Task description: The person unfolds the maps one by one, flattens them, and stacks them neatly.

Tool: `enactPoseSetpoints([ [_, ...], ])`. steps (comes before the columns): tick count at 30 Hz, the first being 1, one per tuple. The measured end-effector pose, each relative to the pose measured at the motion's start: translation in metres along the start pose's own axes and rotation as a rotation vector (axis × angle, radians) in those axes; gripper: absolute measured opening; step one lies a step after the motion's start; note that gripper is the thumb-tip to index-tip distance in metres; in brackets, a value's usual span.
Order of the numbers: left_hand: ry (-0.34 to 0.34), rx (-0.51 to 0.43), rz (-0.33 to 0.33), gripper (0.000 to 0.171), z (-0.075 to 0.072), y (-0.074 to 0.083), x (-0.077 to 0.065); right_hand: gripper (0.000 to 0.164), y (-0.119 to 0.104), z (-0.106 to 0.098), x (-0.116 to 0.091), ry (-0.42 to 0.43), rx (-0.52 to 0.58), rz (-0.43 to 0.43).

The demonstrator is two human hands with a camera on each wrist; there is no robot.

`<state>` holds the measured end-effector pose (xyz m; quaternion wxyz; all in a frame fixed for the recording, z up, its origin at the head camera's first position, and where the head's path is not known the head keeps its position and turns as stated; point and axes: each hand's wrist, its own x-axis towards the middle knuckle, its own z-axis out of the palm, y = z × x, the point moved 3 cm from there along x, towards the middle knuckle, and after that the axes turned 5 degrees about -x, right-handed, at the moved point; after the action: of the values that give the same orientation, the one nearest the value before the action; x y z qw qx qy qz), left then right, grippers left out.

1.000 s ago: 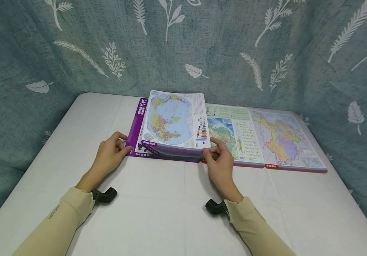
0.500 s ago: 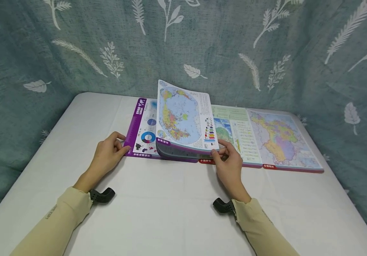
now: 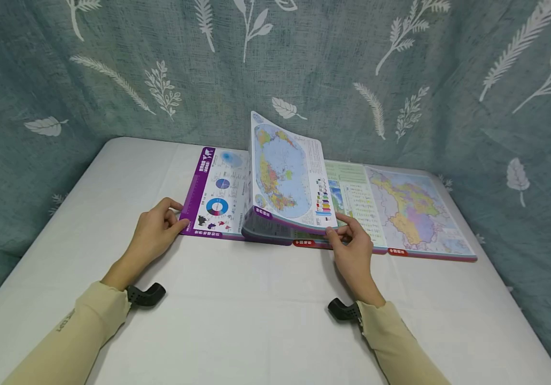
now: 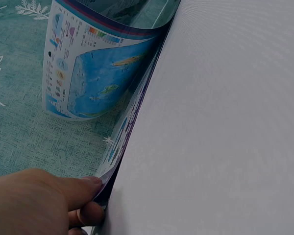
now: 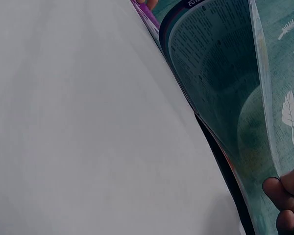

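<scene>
A fold-out map lies across the back of the table. At its left end, my left hand [image 3: 156, 227] pinches the purple-edged panel [image 3: 217, 187], thumb on top and fingers beneath in the left wrist view. My right hand [image 3: 354, 251] pinches the lower right corner of the raised world map panel [image 3: 282, 171]. That panel tilts and bends upward, curving away from the left panel. Its other face, with a blue map [image 4: 105, 81], shows in the left wrist view. In the right wrist view its grey-green page [image 5: 220, 63] arches up to the right hand's thumb and fingers [image 5: 272, 186].
To the right, under and beyond the raised panel, lie a green text panel [image 3: 362, 192] and a coloured map panel [image 3: 412, 208] with red labels. A white cloth [image 3: 246, 315] covers the table. A leaf-patterned curtain [image 3: 208, 80] hangs close behind it.
My right hand has moved right, carrying the world map panel off the left panel and tilting it up. More of the purple-edged page shows. The left hand keeps its grip at the left edge.
</scene>
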<state>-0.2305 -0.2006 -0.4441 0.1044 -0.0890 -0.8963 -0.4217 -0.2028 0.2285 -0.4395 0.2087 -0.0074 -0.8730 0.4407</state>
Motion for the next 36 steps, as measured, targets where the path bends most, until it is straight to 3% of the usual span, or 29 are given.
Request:
enactPoseSetpoints([
  [5,-0.003,-0.004,-0.008,0.028,0.000,0.000,0.001,0.039,0.010,-0.011,0.002,0.016,-0.057,0.019],
  [12,-0.001,0.008,-0.018,0.029,0.000,0.001,0.001,0.037,0.024,-0.028,0.003,0.032,-0.036,0.086],
  [29,-0.007,0.006,-0.024,0.028,0.001,0.001,0.002,0.034,0.052,-0.067,0.006,0.063,-0.166,0.102],
  [36,-0.011,0.010,-0.037,0.028,0.001,0.001,0.001,0.034,0.062,-0.082,0.009,0.071,-0.173,0.138],
])
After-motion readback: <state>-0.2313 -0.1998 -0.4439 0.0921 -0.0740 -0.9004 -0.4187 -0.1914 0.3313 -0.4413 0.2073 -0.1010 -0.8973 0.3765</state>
